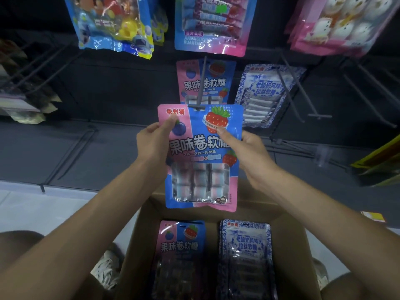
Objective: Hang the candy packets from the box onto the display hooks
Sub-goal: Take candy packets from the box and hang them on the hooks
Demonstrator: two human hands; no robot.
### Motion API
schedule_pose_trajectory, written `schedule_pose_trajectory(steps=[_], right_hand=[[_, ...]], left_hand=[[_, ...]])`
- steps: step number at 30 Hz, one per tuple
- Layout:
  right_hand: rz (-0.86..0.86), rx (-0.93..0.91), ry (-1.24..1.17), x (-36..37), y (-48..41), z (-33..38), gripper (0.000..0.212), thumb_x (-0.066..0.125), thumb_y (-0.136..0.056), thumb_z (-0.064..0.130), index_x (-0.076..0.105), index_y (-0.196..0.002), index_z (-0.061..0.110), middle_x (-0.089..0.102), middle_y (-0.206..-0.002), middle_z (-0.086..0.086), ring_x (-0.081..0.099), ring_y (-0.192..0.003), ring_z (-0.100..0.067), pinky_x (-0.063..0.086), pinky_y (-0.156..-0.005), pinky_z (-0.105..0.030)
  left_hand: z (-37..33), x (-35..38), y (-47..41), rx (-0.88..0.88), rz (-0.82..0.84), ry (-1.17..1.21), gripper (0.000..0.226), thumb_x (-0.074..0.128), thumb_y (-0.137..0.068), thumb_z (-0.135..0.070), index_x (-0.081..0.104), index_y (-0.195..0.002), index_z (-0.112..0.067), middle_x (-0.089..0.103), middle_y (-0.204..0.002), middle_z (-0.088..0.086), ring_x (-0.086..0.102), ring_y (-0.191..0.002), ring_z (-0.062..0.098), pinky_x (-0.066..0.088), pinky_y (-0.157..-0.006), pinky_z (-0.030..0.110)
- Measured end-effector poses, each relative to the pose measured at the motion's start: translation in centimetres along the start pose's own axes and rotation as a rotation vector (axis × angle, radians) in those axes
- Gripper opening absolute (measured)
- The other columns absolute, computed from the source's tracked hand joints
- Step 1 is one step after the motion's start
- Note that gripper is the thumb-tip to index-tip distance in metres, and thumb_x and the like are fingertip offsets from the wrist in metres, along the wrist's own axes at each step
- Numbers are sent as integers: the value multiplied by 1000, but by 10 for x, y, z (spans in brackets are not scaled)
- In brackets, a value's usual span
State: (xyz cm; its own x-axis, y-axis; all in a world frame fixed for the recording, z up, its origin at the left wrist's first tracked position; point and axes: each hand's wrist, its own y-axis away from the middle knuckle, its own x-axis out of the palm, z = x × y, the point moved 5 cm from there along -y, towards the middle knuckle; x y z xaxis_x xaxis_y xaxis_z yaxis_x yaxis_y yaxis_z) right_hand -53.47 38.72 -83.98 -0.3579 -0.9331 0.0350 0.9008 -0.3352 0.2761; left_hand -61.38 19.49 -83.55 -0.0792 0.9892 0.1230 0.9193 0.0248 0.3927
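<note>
Candy packet [201, 156] is dead centre of the frame, held upright with its long side running top to bottom, print facing the camera and the clear window of rolls at the lower end, leaning just a touch. Its top edge sits right at the T-shaped tip of the hook [201, 87], which overlaps the packet's top middle; can't tell if the hole is actually on the tip. Left hand [154, 144] pinches the upper left side, thumb on the front by the blueberry picture. Right hand [249, 152] pinches the right edge, thumb on the front just below the strawberry. The rest of the fingers on both are hidden behind the packet. So the packet sits between the two hands, above the open cardboard box [138, 239] at the bottom of the frame. Further back on that same hook hangs a matching packet [216, 83], its lower part covered by the held one. To the right, a blue-and-white packet [266, 94] hangs on the next hook. In the box: a pink-and-blue stack [180, 245] on the left and a blue-and-white stack [245, 243] on the right, both cut off by the bottom edge and pretty dark lower down.
</note>
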Motion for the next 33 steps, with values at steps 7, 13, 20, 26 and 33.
schedule_pose_trajectory(steps=[7, 13, 20, 26, 33], right_hand=[[148, 190, 262, -7, 21, -35, 26, 85, -86, 18, 77, -111, 23, 81, -105, 7, 75, -104, -16, 57, -94, -35], [142, 226, 243, -13, 38, -51, 37, 88, -82, 17, 71, -116, 20, 81, -104, 2, 78, -100, -20, 60, -86, -35], [77, 173, 166, -15, 40, -36, 33, 86, -85, 22, 73, -114, 22, 82, -101, 8, 78, -93, -9, 54, -78, -29], [-12, 120, 99, -10, 30, -24, 34, 86, -86, 21, 73, -117, 15, 82, -100, 4, 78, -88, -9, 56, -69, -20], [-158, 82, 41, -9, 8, -19, 38, 89, -82, 16, 67, -113, 18, 81, -100, -4, 79, -84, -21, 64, -73, -37]], left_hand=[[3, 1, -10, -19, 26, -6, 32, 82, -88, -41, 70, -94, -11, 70, -75, 14, 66, -58, 29, 42, -40, 26], [2, 2, -10, 37, 4, -49, 33, 79, -90, -42, 64, -83, -13, 62, -71, 10, 61, -60, 28, 36, -37, 21], [15, -11, 6, 110, 11, -206, 53, 78, -85, -56, 63, -108, -11, 72, -89, 8, 62, -62, 16, 48, -55, 32], [31, -22, 29, 159, 56, -335, 52, 81, -84, -48, 52, -122, -28, 70, -113, 1, 72, -94, 23, 62, -84, 52], [32, -20, 33, 281, 112, -559, 28, 70, -98, -34, 52, -119, -31, 71, -98, -11, 76, -83, 12, 64, -78, 47]])
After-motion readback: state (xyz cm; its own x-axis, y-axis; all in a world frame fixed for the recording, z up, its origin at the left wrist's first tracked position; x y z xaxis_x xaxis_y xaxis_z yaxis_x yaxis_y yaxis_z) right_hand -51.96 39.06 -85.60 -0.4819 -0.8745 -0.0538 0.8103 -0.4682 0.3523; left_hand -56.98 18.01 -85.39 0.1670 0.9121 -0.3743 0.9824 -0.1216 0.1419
